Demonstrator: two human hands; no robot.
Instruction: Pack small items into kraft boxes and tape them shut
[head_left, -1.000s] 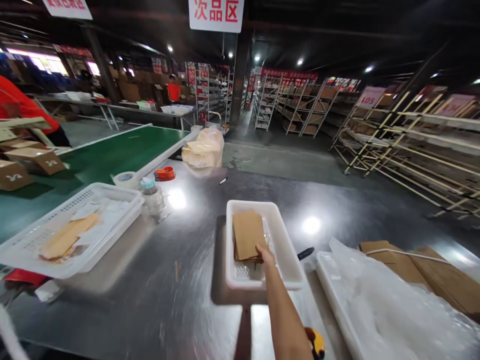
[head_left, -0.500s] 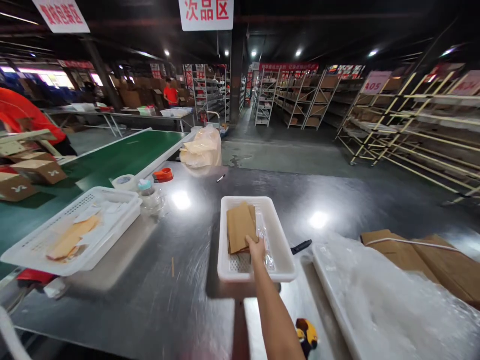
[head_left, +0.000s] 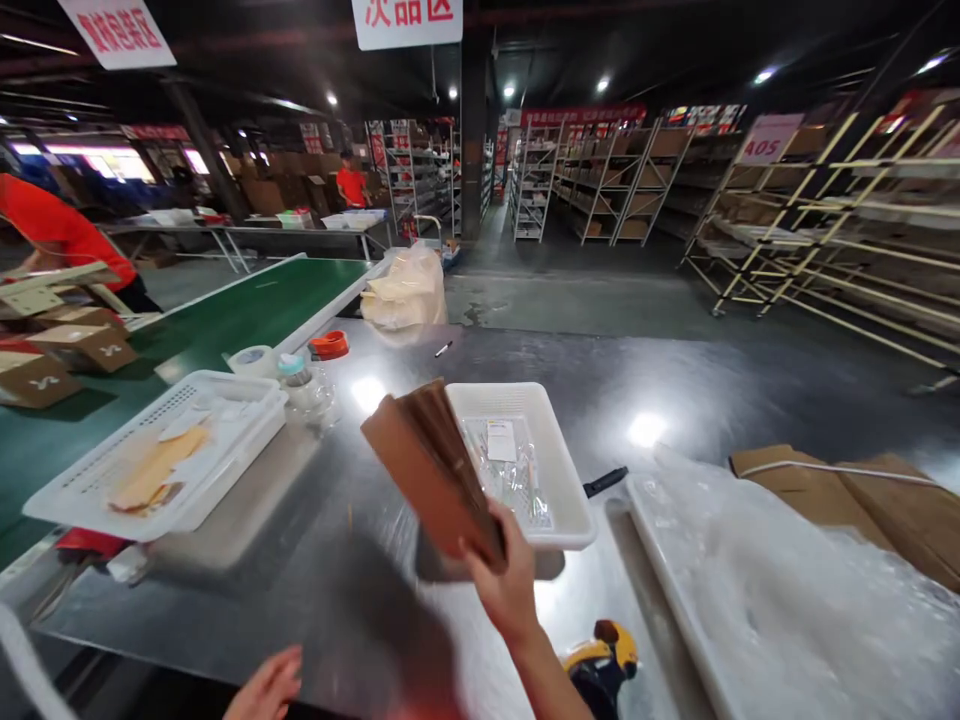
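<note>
Several brown pieces (head_left: 424, 485) are being gripped by the right hand (head_left: 504, 578), basket (head_left: 561, 480) beyond, this holding step likely needing steadiness.

It's dim under the roof (head_left: 660, 40), with small ceiling lamps (head_left: 603, 84) and pale window glow (head_left: 112, 160) far off to the left. The dark bench (head_left: 697, 385) throws back two white glares (head_left: 647, 430), one near its far left corner, one right of its middle. A soft shadow (head_left: 401, 605) falls toward its near edge, and the brown stack (head_left: 420, 480) looks slightly blurred. Plastic wrap (head_left: 795, 590) at the near right is hazy; racks (head_left: 829, 240) beyond lean, stretched.
</note>
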